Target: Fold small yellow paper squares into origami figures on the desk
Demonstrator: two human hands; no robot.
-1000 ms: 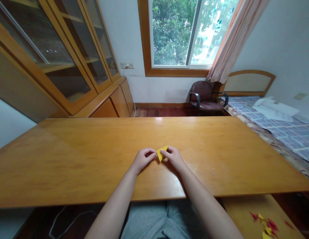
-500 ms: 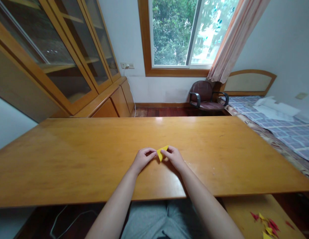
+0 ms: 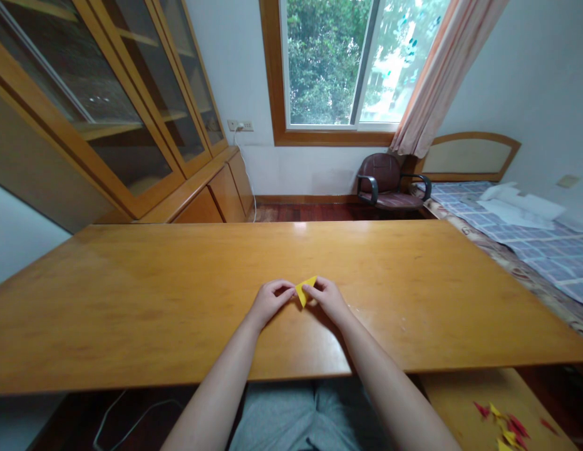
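A small folded piece of yellow paper (image 3: 304, 289) sits between my two hands, near the front middle of a long wooden table (image 3: 131, 300). My left hand (image 3: 268, 302) pinches its left side with fingers curled. My right hand (image 3: 327, 298) pinches its right side the same way. Both hands rest on the tabletop, and much of the paper is hidden behind the fingertips.
A lower wooden surface at the bottom right carries several small red and yellow folded paper pieces (image 3: 505, 428). A glass-door cabinet (image 3: 108, 119) stands left, an armchair (image 3: 387, 181) under the window, a bed (image 3: 530, 238) on the right.
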